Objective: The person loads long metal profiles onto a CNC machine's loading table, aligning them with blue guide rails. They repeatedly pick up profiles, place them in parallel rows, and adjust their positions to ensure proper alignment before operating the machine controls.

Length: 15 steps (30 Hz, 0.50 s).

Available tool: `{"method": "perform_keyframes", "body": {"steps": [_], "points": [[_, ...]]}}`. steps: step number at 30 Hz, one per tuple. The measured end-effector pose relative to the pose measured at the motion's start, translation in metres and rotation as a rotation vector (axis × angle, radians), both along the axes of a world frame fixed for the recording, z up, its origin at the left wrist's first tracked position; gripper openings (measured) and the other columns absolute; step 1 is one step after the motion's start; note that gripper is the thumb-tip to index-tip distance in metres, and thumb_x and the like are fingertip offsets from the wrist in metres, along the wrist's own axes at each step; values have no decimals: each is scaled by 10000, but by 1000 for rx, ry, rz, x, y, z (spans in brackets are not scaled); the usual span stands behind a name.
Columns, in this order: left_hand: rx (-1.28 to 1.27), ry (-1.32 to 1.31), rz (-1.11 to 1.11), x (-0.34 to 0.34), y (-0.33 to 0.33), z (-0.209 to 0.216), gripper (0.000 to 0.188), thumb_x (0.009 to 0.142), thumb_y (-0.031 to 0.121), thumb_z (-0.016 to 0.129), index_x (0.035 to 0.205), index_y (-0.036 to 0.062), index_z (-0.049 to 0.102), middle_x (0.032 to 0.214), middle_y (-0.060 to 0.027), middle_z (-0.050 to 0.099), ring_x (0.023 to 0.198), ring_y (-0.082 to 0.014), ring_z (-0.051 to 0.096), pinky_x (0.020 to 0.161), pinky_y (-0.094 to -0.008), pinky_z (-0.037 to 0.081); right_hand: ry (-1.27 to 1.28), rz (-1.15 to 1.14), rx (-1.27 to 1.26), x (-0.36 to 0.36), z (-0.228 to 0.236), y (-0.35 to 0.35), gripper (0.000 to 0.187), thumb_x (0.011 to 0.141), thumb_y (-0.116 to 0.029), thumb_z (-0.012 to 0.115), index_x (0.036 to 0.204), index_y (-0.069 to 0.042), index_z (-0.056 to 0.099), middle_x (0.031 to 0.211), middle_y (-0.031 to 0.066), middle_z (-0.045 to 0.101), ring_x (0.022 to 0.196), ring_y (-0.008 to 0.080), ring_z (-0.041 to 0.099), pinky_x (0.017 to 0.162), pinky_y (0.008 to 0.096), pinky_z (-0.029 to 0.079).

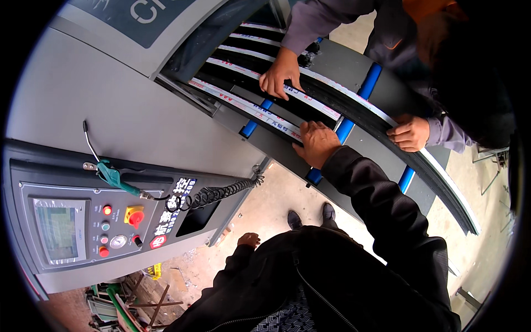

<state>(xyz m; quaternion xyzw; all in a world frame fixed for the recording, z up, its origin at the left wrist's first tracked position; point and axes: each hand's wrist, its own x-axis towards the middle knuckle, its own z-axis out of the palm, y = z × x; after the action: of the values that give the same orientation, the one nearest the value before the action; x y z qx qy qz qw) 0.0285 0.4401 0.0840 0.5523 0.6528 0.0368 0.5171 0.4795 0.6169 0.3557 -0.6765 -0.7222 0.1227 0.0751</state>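
The right hand (319,143) pinches the end of the nearest film-striped profile (243,105), lying near the table's (376,154) near edge; whether the lowered left hand's (249,239) grip is spread, I cannot tell. Uneven sideways pressure could skew the profile across its blue roller (250,129).

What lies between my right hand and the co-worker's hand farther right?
The head view shows a blue roller, then grey tabletop, then a black strip.
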Motion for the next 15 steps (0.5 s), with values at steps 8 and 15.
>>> {"method": "perform_keyframes", "body": {"steps": [8,15], "points": [[69,-168,259,56,69,36,219,977,203,593,1065,15,663,884,-119,735,770,-190,714,688,-320,578,0,-3,-29,2,1,0,609,940,-410,585,1284,88,520,1186,233,623,1138,353,597,978,409,495],[744,-244,122,160,165,182,185,1000,131,597,1147,26,635,988,-67,688,896,-136,655,822,-275,524,22,9,39,0,-6,0,564,932,-394,608,1220,87,545,1133,230,627,1104,351,604,950,411,502]]}}
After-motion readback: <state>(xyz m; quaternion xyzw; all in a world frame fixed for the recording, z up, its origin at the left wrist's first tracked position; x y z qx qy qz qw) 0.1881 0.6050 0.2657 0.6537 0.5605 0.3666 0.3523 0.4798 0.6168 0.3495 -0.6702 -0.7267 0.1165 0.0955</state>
